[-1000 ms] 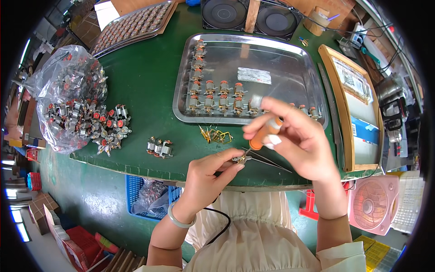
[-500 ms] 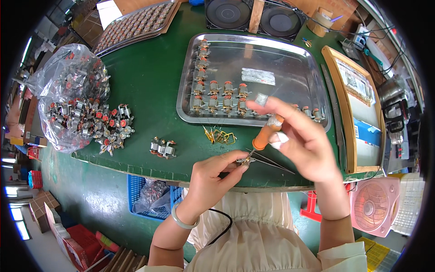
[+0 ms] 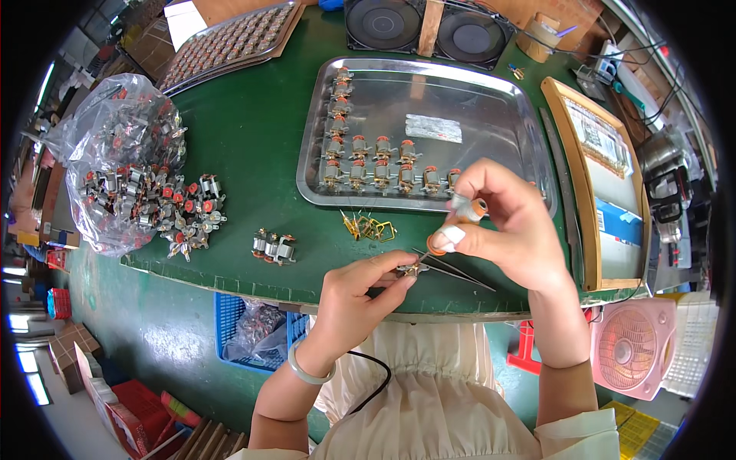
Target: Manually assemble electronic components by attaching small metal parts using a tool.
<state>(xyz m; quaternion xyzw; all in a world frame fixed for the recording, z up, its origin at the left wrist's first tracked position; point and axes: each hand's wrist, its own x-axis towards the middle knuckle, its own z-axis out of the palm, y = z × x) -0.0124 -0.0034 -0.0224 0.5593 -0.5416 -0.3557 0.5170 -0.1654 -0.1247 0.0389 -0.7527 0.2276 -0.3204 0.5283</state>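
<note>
Between thumb and fingertips, my left hand (image 3: 354, 295) pinches a small metal electrical component (image 3: 412, 270) just above the bench's front edge. My right hand (image 3: 515, 244) grips an orange-handled screwdriver (image 3: 438, 244); white wraps cover its thumb and forefinger tips. The screwdriver's shaft points down-left, its tip at the component. Tweezers (image 3: 464, 278) lie on the bench beneath the right hand. Behind the hands are several bent yellow-coated pieces (image 3: 368, 227). A metal tray (image 3: 308, 165) holds rows of similar components with red tops, part of them hidden by my right hand.
A small group of components (image 3: 273, 248) sits left of my hands. Farther left, a clear plastic bag (image 3: 123, 138) spills many more. A filled tray (image 3: 230, 46) and two black square fans (image 3: 429, 27) stand at the back. A wooden-framed box (image 3: 598, 253) lies right.
The fingers of my right hand have curled in around the screwdriver handle, from a raised, spread forefinger. My left hand still holds the component in nearly the same place.
</note>
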